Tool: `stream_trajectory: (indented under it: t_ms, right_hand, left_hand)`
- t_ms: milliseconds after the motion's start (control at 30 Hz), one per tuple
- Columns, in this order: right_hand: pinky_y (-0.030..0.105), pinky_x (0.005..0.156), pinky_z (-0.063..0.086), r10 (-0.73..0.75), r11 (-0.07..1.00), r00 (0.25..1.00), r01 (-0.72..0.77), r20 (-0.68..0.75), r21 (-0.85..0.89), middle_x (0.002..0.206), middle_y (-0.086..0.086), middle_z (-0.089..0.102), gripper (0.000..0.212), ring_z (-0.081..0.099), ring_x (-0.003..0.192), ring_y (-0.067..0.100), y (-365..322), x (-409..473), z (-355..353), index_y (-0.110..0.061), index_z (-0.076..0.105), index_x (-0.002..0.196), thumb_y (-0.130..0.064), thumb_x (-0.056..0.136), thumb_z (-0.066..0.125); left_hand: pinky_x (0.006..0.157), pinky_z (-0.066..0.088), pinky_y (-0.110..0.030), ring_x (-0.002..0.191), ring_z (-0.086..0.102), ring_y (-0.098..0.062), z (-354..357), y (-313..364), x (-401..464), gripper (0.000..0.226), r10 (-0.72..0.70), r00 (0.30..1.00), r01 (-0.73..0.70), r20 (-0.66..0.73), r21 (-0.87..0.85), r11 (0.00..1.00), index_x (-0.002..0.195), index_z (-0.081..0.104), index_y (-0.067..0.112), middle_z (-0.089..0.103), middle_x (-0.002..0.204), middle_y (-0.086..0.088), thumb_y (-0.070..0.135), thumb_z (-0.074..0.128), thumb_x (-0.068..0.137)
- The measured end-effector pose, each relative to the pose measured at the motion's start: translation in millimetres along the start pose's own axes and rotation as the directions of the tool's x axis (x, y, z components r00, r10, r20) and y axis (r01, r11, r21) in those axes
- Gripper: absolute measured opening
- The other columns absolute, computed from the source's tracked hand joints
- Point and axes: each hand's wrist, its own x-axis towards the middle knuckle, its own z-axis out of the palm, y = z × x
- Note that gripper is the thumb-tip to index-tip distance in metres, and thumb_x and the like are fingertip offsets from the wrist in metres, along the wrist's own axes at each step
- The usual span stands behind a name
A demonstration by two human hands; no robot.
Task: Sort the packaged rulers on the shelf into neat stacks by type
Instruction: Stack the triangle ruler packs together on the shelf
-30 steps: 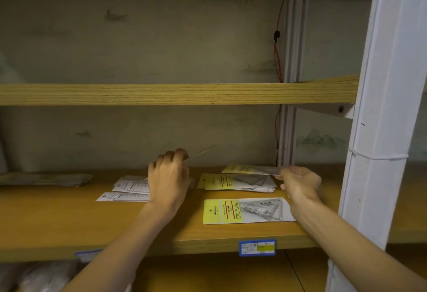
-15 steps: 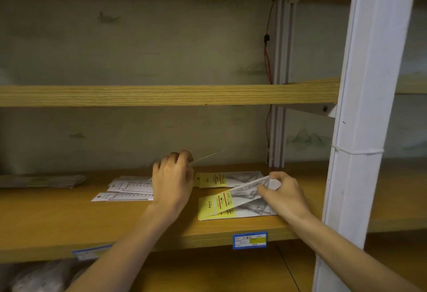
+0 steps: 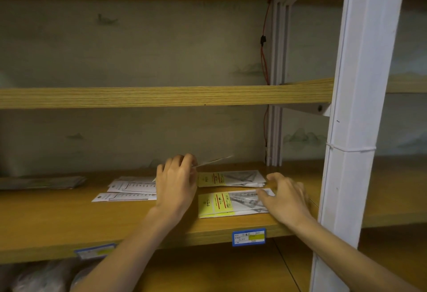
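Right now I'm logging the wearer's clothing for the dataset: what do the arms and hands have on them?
Nothing visible: both forearms are bare, no sleeves in view. The left hand and right hand show no gloves, rings or watch.

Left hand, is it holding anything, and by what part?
Yes: the left hand pinches a thin packaged ruler by its near end; the rest juts toward the back wall.

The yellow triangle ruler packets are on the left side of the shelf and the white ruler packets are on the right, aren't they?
Not quite, it's the other way round. In the head view the yellow triangle ruler packets lie on the right side of the shelf, by the right hand. The white ruler packets lie on the left, beside the left hand.
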Motion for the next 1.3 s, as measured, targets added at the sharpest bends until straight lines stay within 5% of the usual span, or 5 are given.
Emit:
stream_trajectory:
  t_ms: [233, 600, 867, 1033, 1300]
  right_hand:
    - [0.026, 0.072, 0.047, 0.122, 0.74, 0.992, -0.119, 0.042, 0.662, 0.089, 0.0, 0.07, 0.027, 0.062, 0.082, 0.011, -29, 19, -15, -0.017, 0.064, 0.109, -0.037, 0.09, 0.064]
    - [0.03, 0.084, 0.045, 0.266, 0.633, 0.963, -0.216, 0.053, 0.743, 0.116, 0.008, 0.055, 0.035, 0.053, 0.101, 0.021, -32, 36, -14, -0.013, 0.061, 0.119, -0.009, 0.085, 0.07]
    - [0.023, 0.05, 0.048, 0.261, 0.659, 0.954, -0.288, 0.148, 0.695, 0.099, 0.01, 0.064, 0.029, 0.065, 0.076, 0.02, -11, 33, -21, -0.012, 0.061, 0.116, -0.008, 0.088, 0.068]
    - [0.039, 0.075, 0.059, 0.197, 0.776, 0.969, -0.248, 0.151, 0.58, 0.104, 0.009, 0.064, 0.028, 0.068, 0.084, 0.024, -6, 33, -12, -0.013, 0.061, 0.112, -0.01, 0.086, 0.07]
    - [0.025, 0.086, 0.045, -0.035, 0.996, 0.995, 0.028, 0.091, 0.082, 0.13, 0.0, 0.056, 0.042, 0.053, 0.116, 0.018, 8, 30, -5, -0.023, 0.054, 0.127, -0.026, 0.088, 0.069]
  left_hand:
    - [0.071, 0.041, -0.037, 0.085, 0.058, -0.025, 8, 11, -4, 0.028, 0.16, 0.987, -0.16, 0.018, 0.005, 0.987, 0.094, 0.061, 0.02, 0.062, 0.093, -0.001, 0.012, 0.076, 0.072]
    - [0.085, 0.038, -0.033, 0.098, 0.058, -0.02, 13, 23, -7, 0.043, 0.341, 0.94, -0.342, -0.023, -0.086, 0.936, 0.112, 0.054, 0.022, 0.064, 0.109, 0.0, 0.011, 0.064, 0.072]
    - [0.079, 0.044, -0.038, 0.091, 0.061, -0.025, 9, 7, 1, 0.048, 0.212, 0.977, -0.212, -0.004, -0.064, 0.975, 0.104, 0.063, 0.016, 0.066, 0.098, -0.002, -0.009, 0.066, 0.063]
    - [0.077, 0.045, -0.038, 0.09, 0.063, -0.026, 12, 5, 2, 0.051, 0.185, 0.983, -0.185, -0.003, -0.041, 0.982, 0.1, 0.064, 0.017, 0.067, 0.095, -0.002, -0.01, 0.07, 0.057]
    - [0.081, 0.044, -0.04, 0.093, 0.062, -0.028, 21, -3, 6, 0.045, 0.166, 0.986, -0.165, 0.034, -0.029, 0.986, 0.1, 0.065, 0.016, 0.067, 0.097, -0.003, -0.008, 0.07, 0.063]
